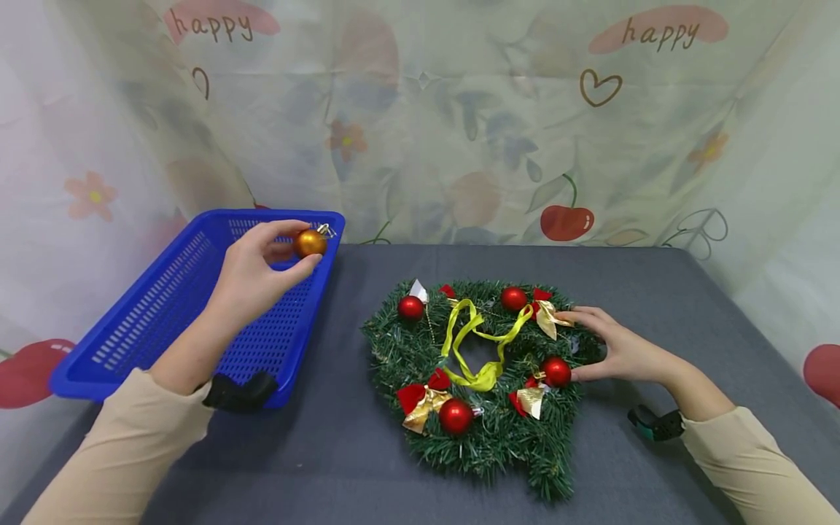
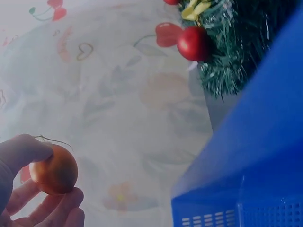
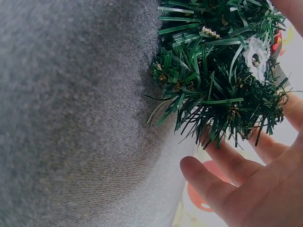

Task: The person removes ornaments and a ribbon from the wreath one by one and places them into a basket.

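Grey cloth-covered table (image 1: 328,467), blue basket (image 1: 151,300) on its left, decorated green wreath (image 1: 402,357) near the middle

The basket (image 1: 275,339) is left on the table (image 1: 328,459), the wreath (image 1: 397,350) right of it, a ribbon (image 1: 484,379) across the wreath's middle. Cloth (image 1: 426,160) hangs behind. The ball (image 1: 308,244) (in the left hand (image 1: 252,273)) is near the basket's far right corner.

Gold bauble (image 1: 310,244), green wreath (image 1: 405,354), blue basket (image 1: 272,346), cherry-print curtain (image 1: 420,160)
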Action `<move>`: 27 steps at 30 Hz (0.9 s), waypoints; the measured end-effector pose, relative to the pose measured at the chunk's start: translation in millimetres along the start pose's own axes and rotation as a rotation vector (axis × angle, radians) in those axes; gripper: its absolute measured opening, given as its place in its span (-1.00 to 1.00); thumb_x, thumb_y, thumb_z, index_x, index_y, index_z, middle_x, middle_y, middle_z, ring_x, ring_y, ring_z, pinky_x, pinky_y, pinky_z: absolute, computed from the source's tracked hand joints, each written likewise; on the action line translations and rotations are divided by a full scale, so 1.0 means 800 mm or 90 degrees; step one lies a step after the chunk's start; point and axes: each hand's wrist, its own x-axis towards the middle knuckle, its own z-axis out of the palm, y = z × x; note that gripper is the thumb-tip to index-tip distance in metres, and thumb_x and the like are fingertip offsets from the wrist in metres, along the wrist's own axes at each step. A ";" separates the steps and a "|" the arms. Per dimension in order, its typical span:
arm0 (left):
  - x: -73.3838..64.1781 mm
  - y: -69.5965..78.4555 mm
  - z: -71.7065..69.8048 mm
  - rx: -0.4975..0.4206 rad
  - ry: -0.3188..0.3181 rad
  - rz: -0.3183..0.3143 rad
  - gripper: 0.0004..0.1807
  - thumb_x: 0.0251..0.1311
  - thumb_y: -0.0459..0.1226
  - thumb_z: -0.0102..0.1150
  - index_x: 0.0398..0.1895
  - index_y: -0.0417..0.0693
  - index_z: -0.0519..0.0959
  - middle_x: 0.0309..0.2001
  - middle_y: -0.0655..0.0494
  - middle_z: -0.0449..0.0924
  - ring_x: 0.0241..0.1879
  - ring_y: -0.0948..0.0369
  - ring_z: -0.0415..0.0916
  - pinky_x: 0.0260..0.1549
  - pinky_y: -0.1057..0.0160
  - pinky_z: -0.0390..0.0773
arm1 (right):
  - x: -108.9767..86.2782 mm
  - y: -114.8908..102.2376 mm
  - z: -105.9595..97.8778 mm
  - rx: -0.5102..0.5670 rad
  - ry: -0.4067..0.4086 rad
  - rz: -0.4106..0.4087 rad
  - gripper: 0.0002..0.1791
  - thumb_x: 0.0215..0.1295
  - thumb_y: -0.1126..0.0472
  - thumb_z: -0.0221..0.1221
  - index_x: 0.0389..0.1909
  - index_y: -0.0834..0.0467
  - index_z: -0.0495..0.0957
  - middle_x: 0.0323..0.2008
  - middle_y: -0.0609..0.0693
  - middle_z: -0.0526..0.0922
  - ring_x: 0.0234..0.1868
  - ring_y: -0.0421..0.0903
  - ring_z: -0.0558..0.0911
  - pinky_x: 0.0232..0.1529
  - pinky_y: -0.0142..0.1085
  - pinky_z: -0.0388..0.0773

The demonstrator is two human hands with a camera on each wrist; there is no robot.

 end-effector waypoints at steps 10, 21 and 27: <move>0.007 -0.024 -0.009 0.016 -0.007 -0.038 -0.53 0.18 -0.14 0.20 0.14 -0.10 0.46 0.12 -0.13 0.46 0.01 -0.08 0.56 -0.10 0.14 0.60 | 0.000 0.001 0.001 -0.003 0.002 0.006 -0.10 0.00 0.07 0.38 0.37 0.08 0.16 0.36 0.31 0.01 0.34 0.33 0.05 0.06 0.35 0.23; 0.008 -0.036 -0.019 0.009 -0.009 -0.051 -0.51 0.18 -0.10 0.18 0.14 -0.13 0.45 0.12 -0.16 0.47 0.03 -0.11 0.54 -0.30 0.69 0.43 | 0.001 0.003 0.004 -0.006 0.012 0.000 -0.10 -0.01 0.07 0.38 0.36 0.10 0.17 0.35 0.31 0.03 0.34 0.31 0.06 0.07 0.35 0.22; 0.009 -0.041 -0.021 0.014 -0.019 -0.058 -0.50 0.20 -0.09 0.16 0.15 -0.15 0.44 0.11 -0.19 0.47 0.00 -0.11 0.55 -0.39 0.75 0.34 | 0.000 0.000 0.003 -0.004 0.008 0.000 -0.10 0.00 0.08 0.38 0.36 0.11 0.17 0.35 0.32 0.03 0.34 0.32 0.07 0.06 0.34 0.24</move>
